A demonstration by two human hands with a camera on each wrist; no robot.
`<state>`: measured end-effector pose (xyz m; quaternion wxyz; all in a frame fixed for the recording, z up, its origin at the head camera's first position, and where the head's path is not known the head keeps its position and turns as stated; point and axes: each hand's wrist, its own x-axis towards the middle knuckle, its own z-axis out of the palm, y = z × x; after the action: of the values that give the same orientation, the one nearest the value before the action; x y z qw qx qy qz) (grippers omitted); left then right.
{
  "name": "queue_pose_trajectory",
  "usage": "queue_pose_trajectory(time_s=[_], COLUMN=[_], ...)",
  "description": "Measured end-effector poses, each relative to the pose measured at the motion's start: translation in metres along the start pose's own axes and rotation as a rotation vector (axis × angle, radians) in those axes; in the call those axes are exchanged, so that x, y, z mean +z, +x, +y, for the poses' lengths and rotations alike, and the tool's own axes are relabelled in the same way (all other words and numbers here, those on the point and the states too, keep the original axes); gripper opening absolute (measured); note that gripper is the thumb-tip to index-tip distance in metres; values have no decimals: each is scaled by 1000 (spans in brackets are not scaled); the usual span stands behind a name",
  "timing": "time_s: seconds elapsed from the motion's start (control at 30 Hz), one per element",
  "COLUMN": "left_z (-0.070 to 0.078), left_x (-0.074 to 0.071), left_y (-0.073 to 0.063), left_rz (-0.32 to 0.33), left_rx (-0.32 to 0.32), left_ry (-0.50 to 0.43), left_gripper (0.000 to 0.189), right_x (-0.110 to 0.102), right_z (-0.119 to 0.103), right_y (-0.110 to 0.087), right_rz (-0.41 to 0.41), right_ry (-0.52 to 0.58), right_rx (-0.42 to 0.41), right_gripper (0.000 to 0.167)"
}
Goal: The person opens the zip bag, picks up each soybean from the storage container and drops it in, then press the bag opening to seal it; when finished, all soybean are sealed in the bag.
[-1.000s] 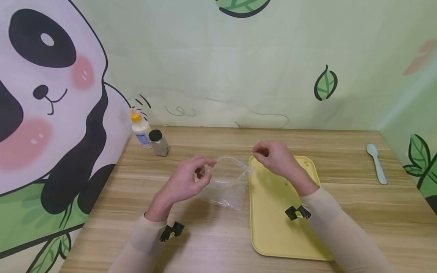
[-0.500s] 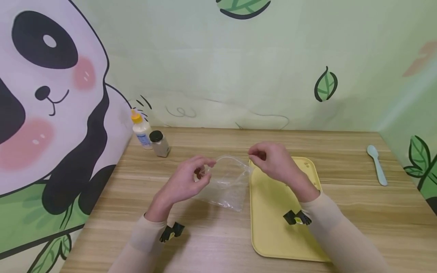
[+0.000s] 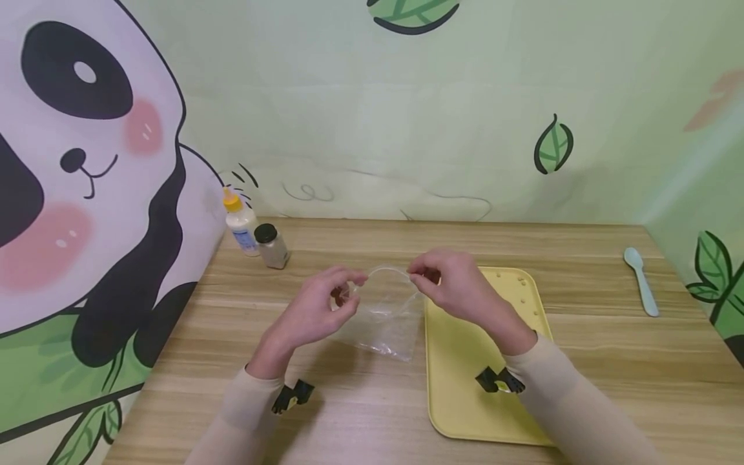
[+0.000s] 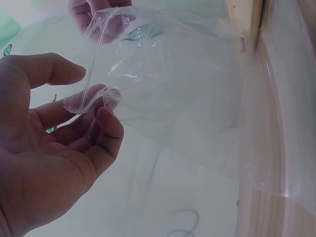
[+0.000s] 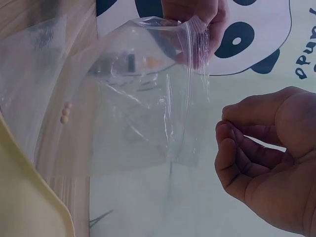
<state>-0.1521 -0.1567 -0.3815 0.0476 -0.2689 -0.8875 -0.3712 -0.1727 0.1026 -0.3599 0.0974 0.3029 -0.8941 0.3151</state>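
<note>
A clear zip bag [image 3: 386,323] hangs upright with its mouth spread wide, beside the yellow tray [image 3: 476,387]. My left hand [image 3: 316,307] grips the bag's left rim, its curled fingertips tucked at the zip edge. My right hand [image 3: 459,284] is at the opposite side of the mouth, thumb and fingertips brought together; in the right wrist view those fingertips [image 5: 227,131] stand a little apart from the zip strip. I cannot tell whether something small is between them. Small round tan pieces [image 5: 65,113] show through the bag's lower part. Several similar pieces [image 3: 522,281] lie on the tray.
A white bottle [image 3: 241,226] with a yellow nozzle and a black-capped jar [image 3: 271,247] stand at the table's back left. A pale blue spoon [image 3: 642,281] lies at the right. Behind the wooden table [image 3: 360,413] rises a printed cloth backdrop [image 3: 407,129].
My right hand has moved left and slightly nearer, from above the tray's far left corner to the bag's mouth. More tan pieces show on the tray. My left hand holds the bag steady.
</note>
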Motion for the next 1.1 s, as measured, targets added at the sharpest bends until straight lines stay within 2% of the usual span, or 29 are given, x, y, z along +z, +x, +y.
queue_pose_trajectory(time_s=[0.43,1.1], left_z=[-1,0], left_x=[0,2], left_y=[-1,0], left_rz=[-2,-9], left_rx=[10,32], left_ry=[0,-1], left_gripper=[30,31], right_x=[12,17], right_z=[-9,-11], right_y=[0,3], right_rz=[-1,-57], right_ry=[40,50], right_rx=[-88,-46], right_gripper=[6,7])
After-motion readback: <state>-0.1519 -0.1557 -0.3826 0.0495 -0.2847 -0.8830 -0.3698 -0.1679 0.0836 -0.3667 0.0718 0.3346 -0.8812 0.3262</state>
